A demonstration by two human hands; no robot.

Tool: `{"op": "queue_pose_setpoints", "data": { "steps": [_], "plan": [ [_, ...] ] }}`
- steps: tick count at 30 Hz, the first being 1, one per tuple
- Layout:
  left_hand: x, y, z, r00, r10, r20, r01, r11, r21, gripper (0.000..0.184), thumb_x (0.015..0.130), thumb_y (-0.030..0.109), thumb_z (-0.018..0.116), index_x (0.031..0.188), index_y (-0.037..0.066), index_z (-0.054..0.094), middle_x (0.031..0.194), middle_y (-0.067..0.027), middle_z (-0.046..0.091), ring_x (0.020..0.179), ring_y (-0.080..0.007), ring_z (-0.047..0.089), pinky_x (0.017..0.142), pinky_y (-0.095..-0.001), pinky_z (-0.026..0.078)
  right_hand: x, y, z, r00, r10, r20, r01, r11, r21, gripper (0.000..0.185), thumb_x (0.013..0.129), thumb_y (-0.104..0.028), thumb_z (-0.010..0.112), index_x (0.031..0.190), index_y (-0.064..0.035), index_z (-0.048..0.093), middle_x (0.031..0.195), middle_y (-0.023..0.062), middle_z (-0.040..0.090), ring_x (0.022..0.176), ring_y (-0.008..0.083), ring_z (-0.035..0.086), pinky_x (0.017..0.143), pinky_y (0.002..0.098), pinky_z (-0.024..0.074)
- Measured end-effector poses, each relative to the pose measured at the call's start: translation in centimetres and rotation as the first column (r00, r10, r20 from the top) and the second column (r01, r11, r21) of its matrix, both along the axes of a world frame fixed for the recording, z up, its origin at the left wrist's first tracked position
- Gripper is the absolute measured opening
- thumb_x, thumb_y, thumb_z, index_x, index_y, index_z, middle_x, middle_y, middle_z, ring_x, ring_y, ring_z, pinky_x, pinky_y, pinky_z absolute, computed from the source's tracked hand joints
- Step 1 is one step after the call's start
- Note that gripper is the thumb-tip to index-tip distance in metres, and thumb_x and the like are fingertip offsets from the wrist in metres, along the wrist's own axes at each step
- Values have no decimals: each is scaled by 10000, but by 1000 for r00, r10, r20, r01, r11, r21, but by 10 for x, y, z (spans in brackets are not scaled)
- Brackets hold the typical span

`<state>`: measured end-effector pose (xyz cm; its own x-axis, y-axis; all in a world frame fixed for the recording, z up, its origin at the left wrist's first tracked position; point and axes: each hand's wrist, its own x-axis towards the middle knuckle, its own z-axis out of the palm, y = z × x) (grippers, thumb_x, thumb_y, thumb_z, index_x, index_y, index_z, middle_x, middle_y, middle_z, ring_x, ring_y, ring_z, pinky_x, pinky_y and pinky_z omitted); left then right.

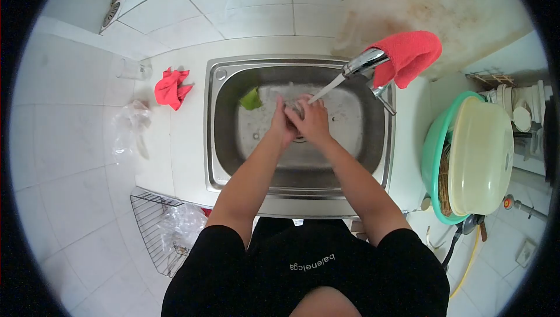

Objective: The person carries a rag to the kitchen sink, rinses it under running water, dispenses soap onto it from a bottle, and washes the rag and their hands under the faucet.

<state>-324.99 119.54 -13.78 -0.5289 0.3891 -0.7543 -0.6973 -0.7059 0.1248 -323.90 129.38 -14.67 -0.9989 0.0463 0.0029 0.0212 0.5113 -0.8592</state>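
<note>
The person's left hand (284,121) and right hand (316,121) come together low in the sink, fingers curled toward each other; from where I'm standing I can't tell whether the grip of either one is pinching anything, as the fingers blur and overlap. A thin white stream of water (326,89) slants down onto the right hand's fingers from the chrome tap (363,63), which has a thick red cloth (411,54) draped over it.

The rectangular stainless-steel sink (211,136) holds both hands and, near its upper left wall, a crumpled bright green piece (251,99), apart from the left hand. On the white table (188,159), left of the sink, lies a smaller bunched red cloth (172,89).

Farther right, a round mint-green plastic basin (430,162) contains a brown, straw-like bundle (445,180), mostly covered by a cream plastic basin (481,153). At the lower left, a black wire rack (150,232) carries crumpled clear plastic (181,223).
</note>
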Motion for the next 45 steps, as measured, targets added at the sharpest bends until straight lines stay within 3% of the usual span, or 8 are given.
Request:
{"op": "queue_pose_setpoints", "data": {
  "steps": [5, 14, 20, 22, 30, 37, 41, 45],
  "plan": [
    [-9, 15, -8, 993, -110, 47, 104, 988, 111, 580, 777, 529, 391, 1111, 55, 415, 1121, -140, 451, 1065, -292, 402, 917, -413, 291, -1, 7, 16, 949, 56, -311, 102, 878, 468, 351, 738, -347, 536, 855, -16, 517, 802, 163, 538, 746, 291, 527, 639, 377, 427],
    [-15, 25, -29, 981, 142, -134, -182, 914, -362, 278, 785, 273, 436, 873, 13, 479, 810, -108, 525, 753, -240, 518, 703, -351, 419, -19, 2, 19, 966, -40, 254, -27, 966, 257, 411, 751, -418, 428, 793, -21, 526, 656, 219, 525, 712, 338, 529, 640, 397, 421],
    [-13, 11, -1, 935, -347, -79, 31, 299, -954, 275, 778, 259, 478, 945, 42, 502, 907, -91, 542, 788, -192, 513, 703, -342, 401, -50, 21, -34, 821, 75, 566, 77, 968, -241, 427, 717, -406, 502, 891, -20, 562, 941, 172, 556, 868, 259, 539, 726, 332, 414],
    [-7, -9, 5, 895, -366, -254, 84, 698, -712, 302, 768, 299, 514, 963, 70, 505, 962, -69, 530, 841, -182, 480, 734, -361, 370, -47, 34, 6, 921, 103, 376, -147, 985, 90, 425, 699, -363, 563, 932, -8, 557, 1016, 144, 537, 904, 210, 528, 744, 302, 406],
    [5, -51, 13, 961, -199, -191, -17, 648, -762, 184, 772, 261, 554, 825, 89, 515, 819, -4, 530, 806, -112, 483, 740, -263, 362, -45, 44, 25, 914, 159, 373, -67, 966, -248, 281, 755, -261, 534, 930, -42, 543, 851, 67, 557, 799, 185, 535, 727, 296, 430],
    [2, -49, 17, 919, -144, -367, -9, 923, -384, 195, 801, 242, 522, 900, 91, 450, 847, 0, 500, 833, -140, 487, 774, -301, 400, -40, 97, -6, 855, -233, 464, 511, 534, -674, 219, 776, -220, 531, 922, -57, 530, 882, 62, 516, 769, 178, 509, 632, 309, 452],
    [-1, -5, 2, 893, -163, -419, 56, 965, -257, 162, 801, 195, 521, 918, 102, 457, 827, -3, 494, 831, -139, 487, 755, -293, 397, -8, 103, -9, 900, -424, -102, 412, 903, -124, 171, 761, -152, 520, 860, -16, 547, 891, 123, 511, 766, 233, 520, 657, 327, 432],
    [-7, 26, -6, 836, -456, -306, 216, 786, -579, 191, 800, 168, 511, 969, 105, 448, 885, -10, 508, 845, -157, 469, 758, -304, 392, 26, 118, -28, 897, -311, -314, 433, 759, 486, 182, 727, -103, 503, 880, -25, 564, 910, 158, 511, 811, 300, 511, 693, 372, 418]
  ]
}}
